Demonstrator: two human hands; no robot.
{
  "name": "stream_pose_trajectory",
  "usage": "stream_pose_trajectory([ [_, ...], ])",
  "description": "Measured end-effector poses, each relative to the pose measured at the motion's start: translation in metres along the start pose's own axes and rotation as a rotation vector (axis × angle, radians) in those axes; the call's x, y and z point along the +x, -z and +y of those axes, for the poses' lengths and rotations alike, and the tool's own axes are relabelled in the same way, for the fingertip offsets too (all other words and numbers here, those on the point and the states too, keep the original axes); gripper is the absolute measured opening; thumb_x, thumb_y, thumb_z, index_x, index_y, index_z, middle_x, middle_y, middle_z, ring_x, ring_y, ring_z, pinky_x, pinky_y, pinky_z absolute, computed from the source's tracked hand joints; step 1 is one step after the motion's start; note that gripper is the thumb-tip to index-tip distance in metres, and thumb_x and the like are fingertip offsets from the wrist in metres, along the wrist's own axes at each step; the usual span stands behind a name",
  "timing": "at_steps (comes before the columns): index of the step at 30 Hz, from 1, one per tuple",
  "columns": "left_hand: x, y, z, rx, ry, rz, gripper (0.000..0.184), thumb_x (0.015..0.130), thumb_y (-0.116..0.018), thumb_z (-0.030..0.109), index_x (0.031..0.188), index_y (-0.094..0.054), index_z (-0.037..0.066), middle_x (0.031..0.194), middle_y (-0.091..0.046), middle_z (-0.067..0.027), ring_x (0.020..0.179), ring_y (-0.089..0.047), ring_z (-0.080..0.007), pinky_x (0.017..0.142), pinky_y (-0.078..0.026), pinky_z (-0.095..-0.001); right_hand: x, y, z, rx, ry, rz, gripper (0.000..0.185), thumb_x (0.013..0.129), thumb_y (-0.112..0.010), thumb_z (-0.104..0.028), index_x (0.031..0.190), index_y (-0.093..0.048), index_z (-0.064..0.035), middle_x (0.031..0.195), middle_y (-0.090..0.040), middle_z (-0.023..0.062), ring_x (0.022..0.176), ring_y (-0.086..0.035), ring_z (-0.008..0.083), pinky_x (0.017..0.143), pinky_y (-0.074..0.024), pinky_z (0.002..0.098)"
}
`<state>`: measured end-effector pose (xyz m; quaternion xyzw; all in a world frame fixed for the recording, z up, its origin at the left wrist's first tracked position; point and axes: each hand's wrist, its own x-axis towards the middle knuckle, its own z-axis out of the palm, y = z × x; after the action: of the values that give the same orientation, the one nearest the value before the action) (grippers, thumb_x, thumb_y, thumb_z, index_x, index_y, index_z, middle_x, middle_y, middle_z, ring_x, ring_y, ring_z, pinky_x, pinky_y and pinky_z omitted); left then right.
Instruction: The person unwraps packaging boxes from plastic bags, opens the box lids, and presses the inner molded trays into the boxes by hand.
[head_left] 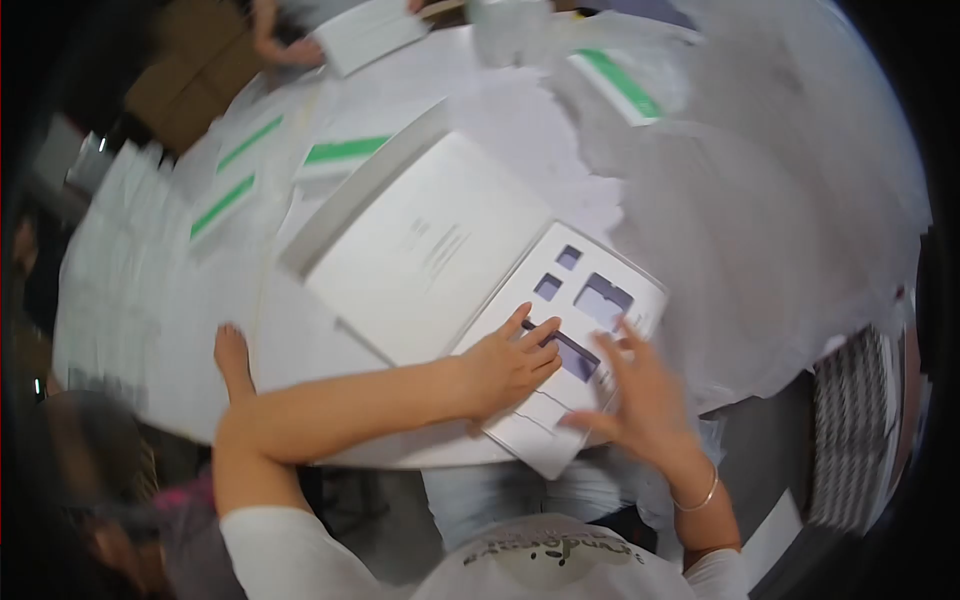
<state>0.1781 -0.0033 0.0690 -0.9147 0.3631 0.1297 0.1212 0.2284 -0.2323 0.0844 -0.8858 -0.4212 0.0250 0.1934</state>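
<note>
An opened white box lies in front of me, its lid folded back to the left with small print on its inner face. On the right side of it sits a white insert with several rectangular cut-outs, purplish inside. My left hand lies on the insert with its fingers spread, the fingertips beside a long dark-edged cut-out. Over the insert's right edge is my right hand, blurred, thumb and fingers apart; nothing shows between them. A bracelet circles the right wrist.
Green-striped white boxes lie across the table, one farther right. Translucent plastic sheeting covers the right side. Across the table, another person's hand is by a white panel. Stacked sheets stand at right.
</note>
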Motion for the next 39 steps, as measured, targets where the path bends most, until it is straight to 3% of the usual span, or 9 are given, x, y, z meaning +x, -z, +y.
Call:
stream_pose_trajectory([
  [5, -0.035, 0.023, -0.013, -0.129, 0.211, 0.102, 0.077, 0.075, -0.070, 0.018, 0.144, -0.036, 0.008, 0.154, -0.030, -0.0174, 0.148, -0.017, -0.0351, 0.117, -0.016, -0.0598, 0.059, 0.036, 0.092, 0.232, -0.157, 0.298, 0.046, 0.086, -0.072, -0.031, 0.121, -0.060, -0.0038, 0.119, -0.061, 0.0142, 0.093, -0.061, 0.0251, 0.078, -0.0499, 0.0327],
  [9, -0.080, 0.069, 0.023, -0.440, 0.789, 0.151, 0.079, 0.084, -0.068, 0.021, 0.151, -0.028, 0.009, 0.156, -0.025, -0.0188, 0.148, -0.016, -0.0350, 0.117, -0.016, -0.0552, 0.107, 0.022, 0.129, 0.525, -0.315, 0.019, 0.039, 0.095, -0.061, -0.026, 0.125, -0.059, -0.0010, 0.110, -0.064, 0.0082, 0.087, -0.055, 0.0136, 0.075, -0.0468, 0.0294],
  [13, -0.108, -0.003, 0.063, -1.117, 1.210, 0.966, 0.079, 0.096, -0.056, 0.033, 0.155, -0.011, 0.005, 0.161, -0.011, -0.0167, 0.150, -0.009, -0.0298, 0.120, -0.010, -0.0476, 0.141, -0.021, 0.150, 0.872, -0.311, -0.122, 0.044, 0.099, -0.056, -0.026, 0.132, -0.054, 0.0031, 0.114, -0.063, 0.0076, 0.090, -0.055, 0.0106, 0.077, -0.0456, 0.0245],
  [16, -0.074, -0.067, 0.082, -1.807, 1.189, 1.585, 0.075, 0.103, -0.029, 0.054, 0.156, -0.007, 0.006, 0.163, -0.007, -0.0138, 0.150, -0.006, -0.0263, 0.120, -0.003, -0.0443, 0.145, -0.045, 0.143, 0.992, -0.224, -0.150, 0.045, 0.100, -0.055, -0.022, 0.136, -0.050, 0.0049, 0.121, -0.062, 0.0098, 0.100, -0.057, 0.0108, 0.085, -0.0450, 0.0227],
  [17, -0.064, -0.073, 0.080, -1.880, 1.187, 1.600, 0.074, 0.102, -0.011, 0.058, 0.156, -0.006, 0.007, 0.163, -0.006, -0.0135, 0.150, -0.003, -0.0258, 0.120, -0.002, -0.0414, 0.143, -0.050, 0.142, 1.012, -0.176, -0.137, 0.045, 0.101, -0.054, -0.020, 0.137, -0.048, 0.0052, 0.124, -0.061, 0.0106, 0.104, -0.057, 0.0111, 0.089, -0.0448, 0.0228],
  [19, -0.043, -0.081, 0.064, -1.921, 1.091, 1.697, 0.075, 0.103, -0.015, 0.057, 0.155, -0.001, 0.005, 0.163, -0.003, -0.0144, 0.150, -0.003, -0.0252, 0.121, -0.008, -0.0393, 0.133, -0.056, 0.147, 1.149, -0.176, -0.178, 0.046, 0.100, -0.054, -0.018, 0.138, -0.047, 0.0065, 0.127, -0.059, 0.0127, 0.111, -0.056, 0.0131, 0.095, -0.0432, 0.0252],
  [28, -0.031, -0.095, -0.009, -2.049, 1.017, 1.672, 0.071, 0.103, -0.019, 0.057, 0.129, -0.044, -0.004, 0.121, -0.055, -0.0105, 0.113, -0.052, -0.0159, 0.100, -0.042, -0.0318, 0.052, -0.067, 0.127, 1.187, -0.517, 0.081, 0.044, 0.100, -0.052, -0.014, 0.138, -0.046, 0.0073, 0.130, -0.057, 0.0140, 0.115, -0.056, 0.0158, 0.100, -0.0416, 0.0284],
  [34, -0.042, -0.117, -0.034, -2.107, 1.017, 1.575, 0.063, 0.106, -0.023, 0.049, 0.095, -0.059, -0.002, 0.088, -0.062, -0.0063, 0.086, -0.055, -0.0127, 0.085, -0.044, -0.0272, 0.050, -0.063, 0.115, 1.164, -0.598, 0.132, 0.040, 0.102, -0.049, -0.016, 0.137, -0.046, 0.0047, 0.127, -0.056, 0.0110, 0.110, -0.055, 0.0140, 0.098, -0.0419, 0.0285],
  [39, -0.031, -0.100, -0.047, -1.882, 1.466, 1.517, 0.058, 0.106, -0.026, 0.043, 0.080, -0.057, 0.001, 0.074, -0.055, -0.0022, 0.071, -0.045, -0.0097, 0.069, -0.038, -0.0239, 0.049, -0.061, 0.116, 1.107, -0.649, 0.105, 0.039, 0.103, -0.046, -0.017, 0.137, -0.044, 0.0020, 0.126, -0.056, 0.0099, 0.109, -0.054, 0.0137, 0.097, -0.0418, 0.0283],
])
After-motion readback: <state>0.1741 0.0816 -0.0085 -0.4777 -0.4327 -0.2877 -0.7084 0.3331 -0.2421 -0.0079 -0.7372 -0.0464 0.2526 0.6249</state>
